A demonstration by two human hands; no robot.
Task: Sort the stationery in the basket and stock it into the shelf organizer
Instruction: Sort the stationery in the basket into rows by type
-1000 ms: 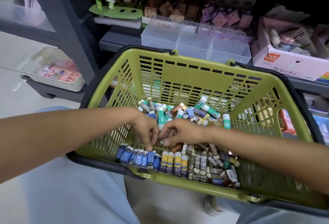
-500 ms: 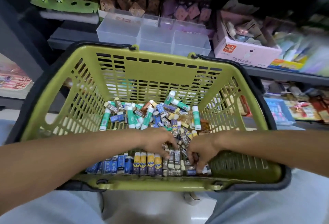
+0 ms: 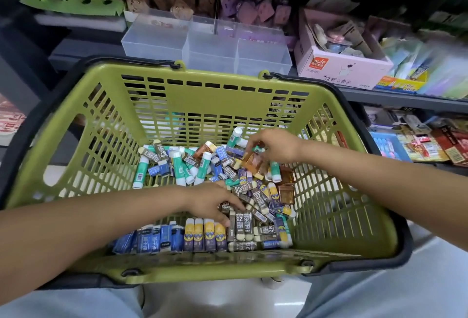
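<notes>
A green plastic basket [image 3: 202, 97] rests on my lap and holds a heap of stationery. Green-and-white glue sticks [image 3: 177, 166] lie at the back left. Blue erasers [image 3: 152, 240] and yellow-capped erasers [image 3: 205, 235] are lined up along the near wall, with dark 2B erasers [image 3: 240, 224] beside them. My left hand [image 3: 215, 202] lies on the 2B erasers, fingers bent down onto them. My right hand [image 3: 276, 145] reaches to the back of the heap and pinches a small brown pack [image 3: 250, 160]. A clear shelf organizer [image 3: 202, 44] with three compartments stands on the shelf behind the basket.
A pink cardboard box [image 3: 342, 69] of small items stands right of the organizer. Brown and purple hanging packs [image 3: 228, 4] fill the shelf back. A lower shelf at right holds coloured packets [image 3: 425, 140]. A grey shelf post [image 3: 15, 69] rises at the left.
My right hand has moved from the near right corner of the heap up to the back and taken hold of a brown pack. My left hand stayed on the near erasers.
</notes>
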